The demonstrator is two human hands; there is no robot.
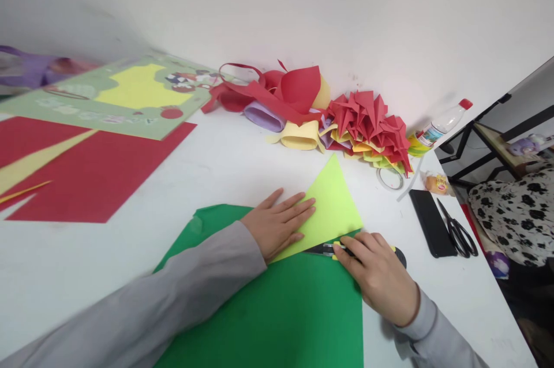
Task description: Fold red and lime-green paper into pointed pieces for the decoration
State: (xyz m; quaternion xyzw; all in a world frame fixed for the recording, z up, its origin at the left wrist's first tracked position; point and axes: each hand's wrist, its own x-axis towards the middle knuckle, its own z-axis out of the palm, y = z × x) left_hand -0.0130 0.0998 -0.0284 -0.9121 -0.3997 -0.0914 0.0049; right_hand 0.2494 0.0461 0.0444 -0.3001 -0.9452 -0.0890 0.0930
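My left hand (279,221) lies flat with fingers stretched out, pressing down a folded lime-green paper triangle (331,203). The triangle rests on a large dark green sheet (281,310) on the white table (225,166). My right hand (378,276) is closed around a yellow and black utility knife (324,250), whose blade lies along the lower edge of the lime-green triangle. Both arms wear grey sleeves.
Red paper sheets (99,175) and a green printed pad (116,94) lie at the left. A heap of red, yellow and purple paper scraps (329,114) sits by the wall. A tape roll (389,179), black phone (431,222), scissors (459,235) and a plastic bottle (441,123) lie at the right edge.
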